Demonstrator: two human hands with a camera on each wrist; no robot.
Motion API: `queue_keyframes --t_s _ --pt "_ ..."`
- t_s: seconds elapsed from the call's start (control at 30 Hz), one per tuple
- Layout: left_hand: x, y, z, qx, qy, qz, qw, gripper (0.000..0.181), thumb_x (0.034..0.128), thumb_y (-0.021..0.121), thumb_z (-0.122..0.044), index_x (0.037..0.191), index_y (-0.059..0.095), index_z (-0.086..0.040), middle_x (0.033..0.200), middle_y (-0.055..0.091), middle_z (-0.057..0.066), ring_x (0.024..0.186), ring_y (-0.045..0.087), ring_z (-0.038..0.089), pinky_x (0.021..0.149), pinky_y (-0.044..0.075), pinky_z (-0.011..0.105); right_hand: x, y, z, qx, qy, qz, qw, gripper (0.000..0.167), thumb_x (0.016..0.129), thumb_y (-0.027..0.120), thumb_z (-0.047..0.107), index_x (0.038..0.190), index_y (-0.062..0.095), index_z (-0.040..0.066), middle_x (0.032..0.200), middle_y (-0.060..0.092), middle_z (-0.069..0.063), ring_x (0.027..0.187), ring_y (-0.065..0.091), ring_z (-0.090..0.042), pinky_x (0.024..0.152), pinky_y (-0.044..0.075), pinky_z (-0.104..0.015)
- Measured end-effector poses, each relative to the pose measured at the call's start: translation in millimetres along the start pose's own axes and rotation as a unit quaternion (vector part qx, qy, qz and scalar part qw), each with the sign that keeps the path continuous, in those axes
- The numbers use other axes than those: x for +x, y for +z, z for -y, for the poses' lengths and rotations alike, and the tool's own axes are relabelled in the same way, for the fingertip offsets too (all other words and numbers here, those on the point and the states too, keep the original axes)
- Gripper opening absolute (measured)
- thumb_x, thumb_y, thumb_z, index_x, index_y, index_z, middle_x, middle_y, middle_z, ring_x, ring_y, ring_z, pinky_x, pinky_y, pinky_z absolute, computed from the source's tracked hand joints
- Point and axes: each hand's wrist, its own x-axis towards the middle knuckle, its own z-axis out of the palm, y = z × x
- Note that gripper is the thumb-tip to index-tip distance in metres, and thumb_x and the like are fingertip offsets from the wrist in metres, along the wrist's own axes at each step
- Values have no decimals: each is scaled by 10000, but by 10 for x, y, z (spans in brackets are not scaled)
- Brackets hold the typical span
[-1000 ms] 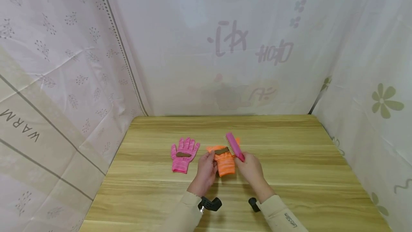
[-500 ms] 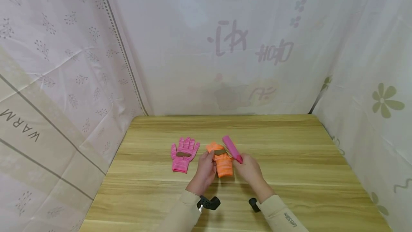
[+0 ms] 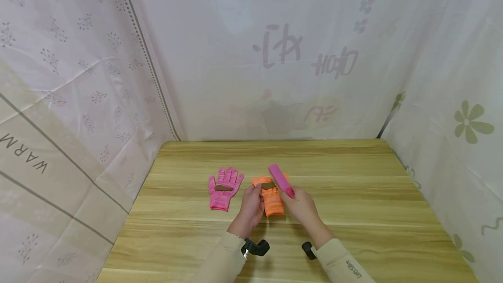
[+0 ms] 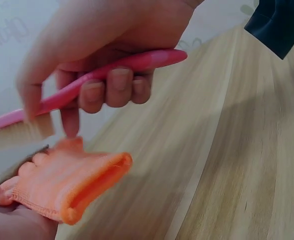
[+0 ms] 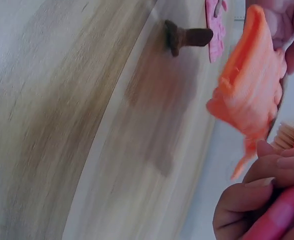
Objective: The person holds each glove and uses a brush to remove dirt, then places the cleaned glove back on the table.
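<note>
An orange knitted glove (image 3: 273,205) with a brown strip (image 3: 268,185) across it is held up by my left hand (image 3: 252,208), thumb on the strip. In the left wrist view, the cuff of the orange glove (image 4: 87,185) gapes toward the camera. My right hand (image 3: 302,205) grips the handle of a pink brush (image 3: 279,177). The pale bristles (image 4: 19,134) face the orange glove near the strip; whether they touch it I cannot tell. Left of my hands, a pink glove (image 3: 221,200) with a similar brown strip (image 3: 223,188) lies flat.
Both hands are above a wood-grain table (image 3: 188,239). Patterned cloth (image 3: 220,77) hangs behind the table and along both sides. A small dark brown object (image 5: 189,37) shows in the right wrist view; its kind is unclear.
The brush in my right hand has shifted slightly left over the orange glove, and its bristles have turned more downward. The orange glove has tilted slightly; the pink glove stays put.
</note>
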Motion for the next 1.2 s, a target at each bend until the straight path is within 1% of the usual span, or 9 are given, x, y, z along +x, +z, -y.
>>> queue_keyframes --t_s 0.1,0.23,0.33,0.5,0.7,0.8,0.93,1.13,1.2 --pt "1 26 12 56 54 13 10000 295 1115 368 -217 1231 505 18 974 568 19 876 586 103 773 547 257 -17 23 37 163 -38 -21 9999 390 995 602 432 787 511 116 639 388 15 547 359 -133 493 295 -254" --pt "-4 49 32 93 57 -89 9999 223 1106 406 -216 1078 535 -36 900 496 -8 794 477 104 698 444 221 -33 57 91 430 -98 2 9990 428 998 596 476 800 523 103 635 407 12 539 370 -130 486 303 -252" --pt "-11 63 37 120 69 -104 9999 198 1105 409 -205 1017 527 -73 861 462 -26 758 417 97 666 372 213 -37 87 137 507 -143 71 9986 412 997 602 470 849 568 88 641 410 12 547 382 -131 492 316 -254" --pt "-35 81 32 177 78 -2 9998 231 1110 386 -205 1055 561 -65 809 470 -45 712 403 72 631 359 185 -33 137 200 452 -219 162 9986 372 997 614 442 1017 649 72 662 414 7 571 397 -141 508 324 -260" --pt "-70 89 21 263 56 57 9996 265 1106 360 -174 1160 588 -50 801 494 -58 694 403 55 582 354 154 -37 171 231 297 -345 135 9989 401 996 613 449 1065 651 56 687 450 -10 602 431 -155 513 344 -263" --pt "-73 84 23 191 13 39 9998 249 1110 354 -190 1142 562 -55 808 475 -52 693 396 56 578 341 158 -35 174 216 267 -358 161 9989 420 1001 598 465 1118 658 66 688 466 -16 598 433 -156 513 346 -269" --pt "-77 85 25 115 -8 57 9999 232 1116 352 -214 1119 529 -64 844 453 -37 727 396 73 626 343 179 -28 170 182 214 -299 212 9991 433 1007 592 457 1181 661 66 705 497 -24 598 441 -161 526 350 -276" --pt "-64 84 32 213 -12 -10 9998 233 1118 343 -205 1035 523 -83 870 455 -22 770 410 96 683 363 203 -34 136 165 -28 -419 208 9989 485 1012 599 411 1295 634 18 686 444 -18 593 407 -160 528 319 -279" --pt "-58 74 37 277 17 -6 9996 238 1119 339 -206 1055 524 -69 877 463 -22 780 415 98 695 370 207 -34 129 158 -156 -436 175 9988 463 1007 605 419 1234 657 18 673 420 -11 582 391 -154 520 309 -278"
